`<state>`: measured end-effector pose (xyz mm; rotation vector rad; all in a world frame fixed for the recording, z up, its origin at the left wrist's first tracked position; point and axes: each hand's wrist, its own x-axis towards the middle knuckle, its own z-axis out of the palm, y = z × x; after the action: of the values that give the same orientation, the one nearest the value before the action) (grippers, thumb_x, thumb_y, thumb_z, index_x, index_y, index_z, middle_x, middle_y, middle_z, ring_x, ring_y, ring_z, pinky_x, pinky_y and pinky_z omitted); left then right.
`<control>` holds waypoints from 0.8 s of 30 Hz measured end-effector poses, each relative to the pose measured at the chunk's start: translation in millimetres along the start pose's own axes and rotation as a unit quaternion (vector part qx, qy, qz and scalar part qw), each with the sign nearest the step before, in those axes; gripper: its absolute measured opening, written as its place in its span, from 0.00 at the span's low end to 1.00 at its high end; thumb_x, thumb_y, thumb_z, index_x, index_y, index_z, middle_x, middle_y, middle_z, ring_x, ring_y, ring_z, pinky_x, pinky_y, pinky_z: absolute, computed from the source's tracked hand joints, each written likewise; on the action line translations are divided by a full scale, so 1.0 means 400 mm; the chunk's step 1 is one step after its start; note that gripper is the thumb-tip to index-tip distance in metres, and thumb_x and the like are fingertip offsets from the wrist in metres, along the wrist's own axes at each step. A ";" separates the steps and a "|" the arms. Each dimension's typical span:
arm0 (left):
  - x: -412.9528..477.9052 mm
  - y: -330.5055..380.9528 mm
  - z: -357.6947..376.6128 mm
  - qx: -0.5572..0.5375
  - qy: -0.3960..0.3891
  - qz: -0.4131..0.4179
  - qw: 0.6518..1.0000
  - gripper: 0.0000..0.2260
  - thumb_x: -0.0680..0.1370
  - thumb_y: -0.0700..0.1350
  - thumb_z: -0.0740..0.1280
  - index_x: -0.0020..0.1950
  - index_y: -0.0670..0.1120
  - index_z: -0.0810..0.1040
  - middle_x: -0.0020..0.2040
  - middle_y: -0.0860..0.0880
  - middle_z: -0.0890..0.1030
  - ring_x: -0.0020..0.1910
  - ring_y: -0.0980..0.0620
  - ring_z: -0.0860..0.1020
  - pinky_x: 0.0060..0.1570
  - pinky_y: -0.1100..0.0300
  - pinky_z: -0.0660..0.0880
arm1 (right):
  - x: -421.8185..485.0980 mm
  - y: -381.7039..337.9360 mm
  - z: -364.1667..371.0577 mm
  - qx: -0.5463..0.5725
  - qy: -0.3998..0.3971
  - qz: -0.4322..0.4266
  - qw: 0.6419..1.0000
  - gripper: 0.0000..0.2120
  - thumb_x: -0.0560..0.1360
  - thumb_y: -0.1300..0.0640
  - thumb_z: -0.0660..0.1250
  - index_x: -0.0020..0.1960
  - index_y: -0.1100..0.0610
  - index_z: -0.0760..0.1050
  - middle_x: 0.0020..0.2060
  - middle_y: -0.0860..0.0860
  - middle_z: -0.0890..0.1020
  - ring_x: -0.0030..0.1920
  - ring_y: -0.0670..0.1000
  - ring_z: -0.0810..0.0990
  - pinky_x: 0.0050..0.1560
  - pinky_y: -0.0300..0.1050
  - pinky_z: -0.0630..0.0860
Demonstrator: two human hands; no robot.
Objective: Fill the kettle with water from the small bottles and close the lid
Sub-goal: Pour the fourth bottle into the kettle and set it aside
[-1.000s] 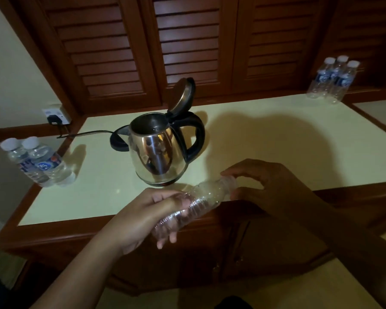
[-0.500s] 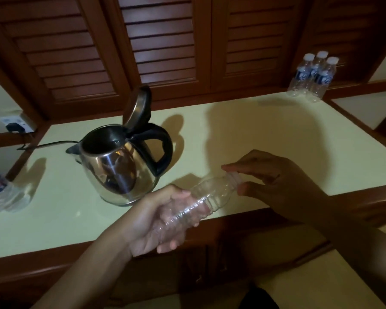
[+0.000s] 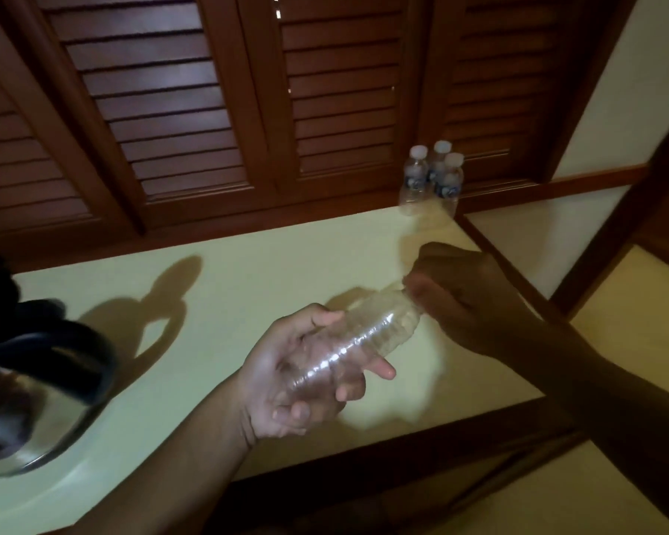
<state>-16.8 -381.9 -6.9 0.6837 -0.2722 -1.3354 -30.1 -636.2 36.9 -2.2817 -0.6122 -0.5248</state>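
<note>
Holding the bottle (image 3: 364,337) tilted above the tabletop (image 3: 267,272) near its front edge, neck up and to the right, apparently to present the mouth to the other hand. Gripping its ribbed body with the left hand (image 3: 286,380), fingers (image 3: 379,366) curled underneath, thumb over the top, clamped on the plastic. Pinching at the neck with the right hand (image 3: 468,299), fingers (image 3: 418,289) bunched close together on what is probably the cap — too blurred to say whether on or off. Looks empty, though hard to be sure in this light. Away at the left edge, cut by the frame, the kettle (image 3: 28,411) on the tabletop, well apart from the bottle. At the far back, three bottles (image 3: 431,179) standing together, caps on — in reserve, presumably, for later pours.
</note>
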 end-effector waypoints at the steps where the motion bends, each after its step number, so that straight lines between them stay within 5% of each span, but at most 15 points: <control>1: 0.037 0.013 0.018 0.026 0.041 0.008 0.999 0.28 0.81 0.56 0.64 0.65 0.31 0.77 0.38 0.40 0.78 0.22 0.49 0.80 0.15 0.67 0.65 | 0.006 0.024 -0.013 0.035 0.013 0.027 0.999 0.29 0.83 0.41 0.56 0.34 0.61 0.73 0.29 0.53 0.74 0.31 0.49 0.74 0.35 0.40 0.68; 3: 0.101 0.032 0.060 0.143 0.177 0.059 0.972 0.27 0.79 0.56 0.66 0.60 0.31 0.79 0.36 0.39 0.77 0.19 0.48 0.75 0.17 0.64 0.64 | 0.019 0.078 -0.035 0.061 0.009 0.105 0.993 0.27 0.84 0.46 0.57 0.32 0.62 0.70 0.26 0.54 0.74 0.29 0.51 0.73 0.35 0.48 0.69; 7: 0.190 0.028 0.099 0.432 0.374 0.181 0.801 0.12 0.79 0.51 0.66 0.46 0.44 0.83 0.34 0.41 0.80 0.23 0.45 0.76 0.25 0.59 0.68 | 0.030 0.146 -0.066 0.109 -0.061 0.194 0.973 0.16 0.83 0.57 0.59 0.39 0.49 0.77 0.28 0.54 0.73 0.29 0.54 0.72 0.35 0.53 0.75; 11: 0.244 0.016 0.078 0.597 0.442 0.204 0.638 0.10 0.78 0.56 0.74 0.58 0.58 0.81 0.44 0.55 0.83 0.37 0.57 0.80 0.41 0.61 0.76 | 0.043 0.192 -0.097 0.066 -0.062 0.267 0.960 0.29 0.80 0.35 0.59 0.36 0.59 0.74 0.27 0.47 0.76 0.31 0.46 0.75 0.42 0.47 0.71; 16: 0.292 0.025 0.041 0.538 0.436 0.198 0.693 0.19 0.78 0.50 0.76 0.64 0.67 0.78 0.53 0.70 0.82 0.48 0.64 0.82 0.49 0.69 0.75 | 0.050 0.254 -0.107 0.134 0.010 0.223 0.966 0.21 0.80 0.37 0.62 0.43 0.52 0.81 0.34 0.48 0.82 0.34 0.46 0.82 0.41 0.41 0.76; 20: 0.341 0.058 0.003 0.566 0.444 0.195 0.666 0.23 0.73 0.55 0.78 0.68 0.64 0.78 0.54 0.61 0.84 0.53 0.62 0.81 0.49 0.61 0.76 | 0.060 0.280 -0.097 0.216 0.035 0.195 0.956 0.20 0.78 0.34 0.61 0.52 0.46 0.83 0.42 0.44 0.85 0.41 0.50 0.85 0.48 0.45 0.80; 24: 0.414 0.105 -0.061 0.519 0.465 0.224 0.681 0.21 0.69 0.51 0.78 0.60 0.61 0.80 0.50 0.58 0.86 0.51 0.56 0.83 0.52 0.56 0.79 | 0.070 0.347 -0.051 0.318 0.094 0.260 0.907 0.15 0.82 0.40 0.61 0.56 0.46 0.83 0.50 0.47 0.86 0.51 0.51 0.85 0.58 0.54 0.81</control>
<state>69.6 -528.9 -33.1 2.0088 -0.3125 -0.1000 66.4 -731.7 -7.8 -1.6413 -0.0373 -0.2253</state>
